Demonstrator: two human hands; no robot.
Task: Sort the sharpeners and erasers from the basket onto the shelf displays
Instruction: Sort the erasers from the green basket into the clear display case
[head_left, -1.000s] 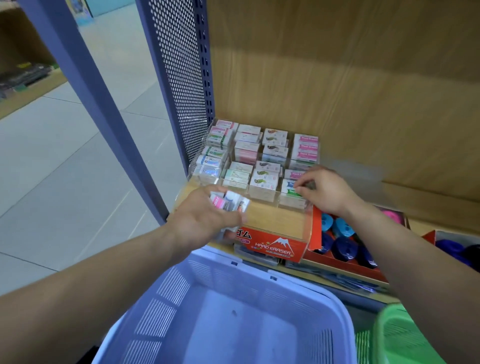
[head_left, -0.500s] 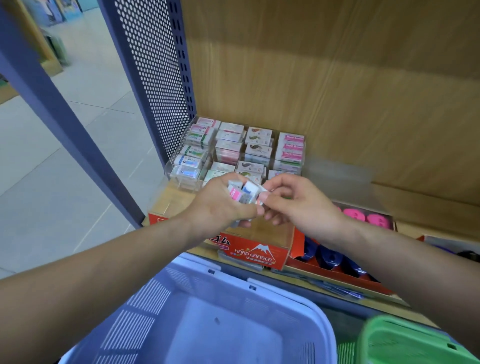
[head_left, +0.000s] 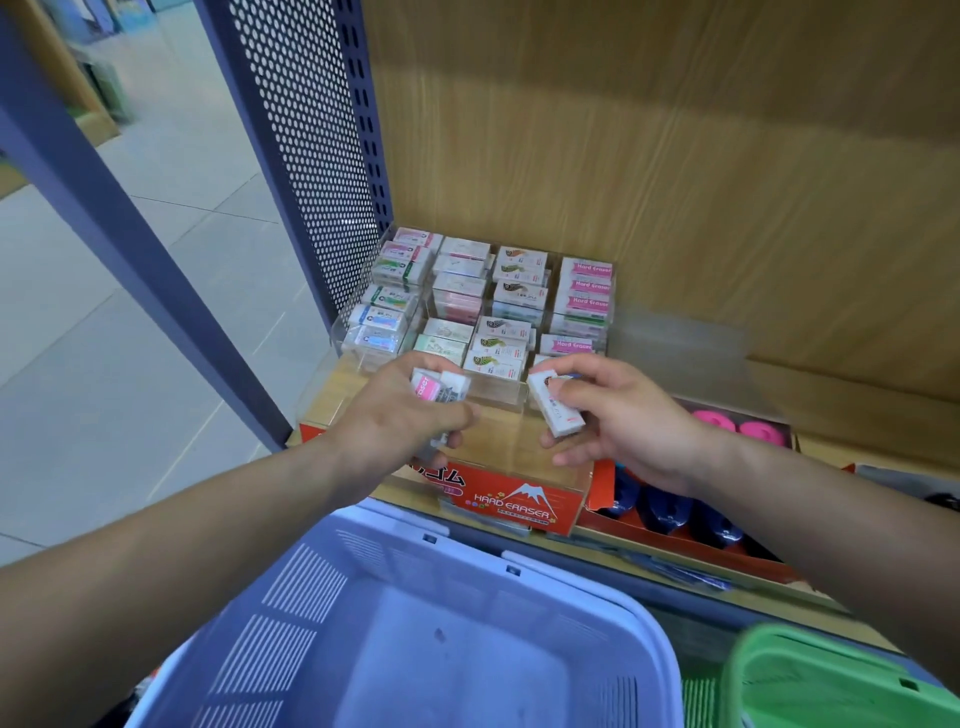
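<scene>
Standing beside the person at the shelf (head_left: 857, 410).

Left hand (head_left: 405, 421): fingers curled round a small stack of erasers (head_left: 439, 387), thumb across the front, the other fingers wrapped underneath. A pink-labelled wrapper shows on top of the stack.

Right hand (head_left: 628, 421): pinches a single white eraser (head_left: 555, 410) between thumb and fingertips, the remaining fingers bent below it. The eraser is tilted, one end pointing toward the left hand.

The two hands are near each other but apart. Both are held above the open red "Hard Eraser" carton (head_left: 519, 499), which stands at the shelf's front edge.

Behind the carton, in the shelf's left rear corner, a clear display tray (head_left: 343, 332) sits against the perforated side panel (head_left: 311, 156) and the wooden back panel (head_left: 675, 156). Its compartments hold rows of wrapped erasers (head_left: 519, 293) in green, pink and white. The rightmost column reads "Hard Eraser".

Just right of the carton along the front edge is a red tray (head_left: 691, 551). It holds blue sharpeners (head_left: 660, 512) toward the front and pink sharpeners (head_left: 727, 423) toward the back.

Below the shelf's front edge, close to the person, is a lavender basket (head_left: 301, 587) with slotted walls. A green basket (head_left: 831, 686) sits just to its right, partly cut off by the frame.
</scene>
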